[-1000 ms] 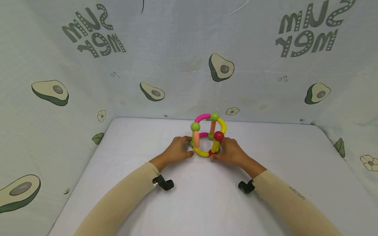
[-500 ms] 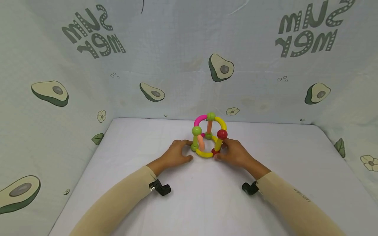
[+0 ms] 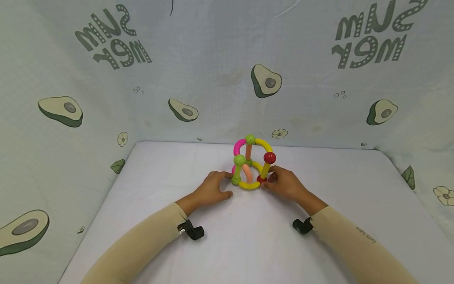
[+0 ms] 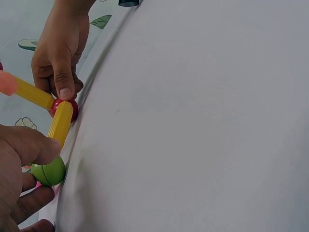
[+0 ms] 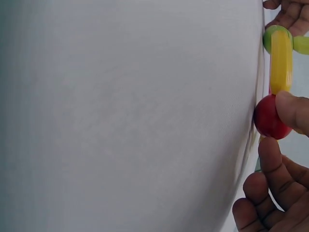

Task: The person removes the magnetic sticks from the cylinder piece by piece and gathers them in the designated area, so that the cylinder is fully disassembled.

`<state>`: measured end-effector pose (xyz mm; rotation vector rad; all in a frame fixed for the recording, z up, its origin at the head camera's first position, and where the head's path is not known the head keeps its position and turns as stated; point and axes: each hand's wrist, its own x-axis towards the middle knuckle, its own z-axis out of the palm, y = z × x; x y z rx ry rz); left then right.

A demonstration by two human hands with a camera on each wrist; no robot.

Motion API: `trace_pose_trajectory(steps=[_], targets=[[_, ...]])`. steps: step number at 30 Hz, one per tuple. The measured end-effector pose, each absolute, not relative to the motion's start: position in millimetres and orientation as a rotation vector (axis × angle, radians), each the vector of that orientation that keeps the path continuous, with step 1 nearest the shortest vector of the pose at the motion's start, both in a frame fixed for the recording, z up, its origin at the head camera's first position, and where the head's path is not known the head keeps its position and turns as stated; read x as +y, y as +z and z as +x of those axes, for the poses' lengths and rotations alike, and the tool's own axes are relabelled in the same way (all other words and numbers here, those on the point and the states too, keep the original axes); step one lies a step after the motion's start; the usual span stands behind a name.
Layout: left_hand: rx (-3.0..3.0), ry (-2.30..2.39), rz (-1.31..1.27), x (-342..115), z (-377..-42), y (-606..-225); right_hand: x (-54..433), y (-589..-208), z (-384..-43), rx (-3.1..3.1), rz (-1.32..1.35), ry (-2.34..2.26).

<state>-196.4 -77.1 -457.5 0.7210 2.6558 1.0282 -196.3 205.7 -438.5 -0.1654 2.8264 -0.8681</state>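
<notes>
A cage-like toy [image 3: 256, 186] of coloured balls and rods stands on the white table in the head view. Curved yellow and pink rods form its upper and lower rings, joined by upright rods. My left hand [image 3: 210, 190] is at its left side, index fingertip right at the lower green ball [image 4: 49, 171] and thumb spread apart from it in the head view. On the right, my right hand [image 3: 286, 185] pinches the lower red ball [image 5: 270, 117] between thumb and index finger, its other fingers loosely bent. An upper red ball [image 3: 270, 157] sits above it on a yellow rod.
The white table [image 3: 227, 244] runs back to a hanging cloth [image 3: 220, 71] printed with avocados and lettering. Each wrist wears a black camera, the left camera [image 3: 194, 230] and the right camera [image 3: 302, 226].
The toy has turned on the table, its front swinging right and its back left. My right hand has shifted right with the red ball; my left hand has come slightly nearer.
</notes>
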Motion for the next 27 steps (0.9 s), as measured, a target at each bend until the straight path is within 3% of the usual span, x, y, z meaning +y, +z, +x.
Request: trace_pose_trajectory(steps=[27], targets=[[2.614, 1.006, 0.772, -62, -174, -457, 211, -441, -204, 2.853, -0.089, -0.939]])
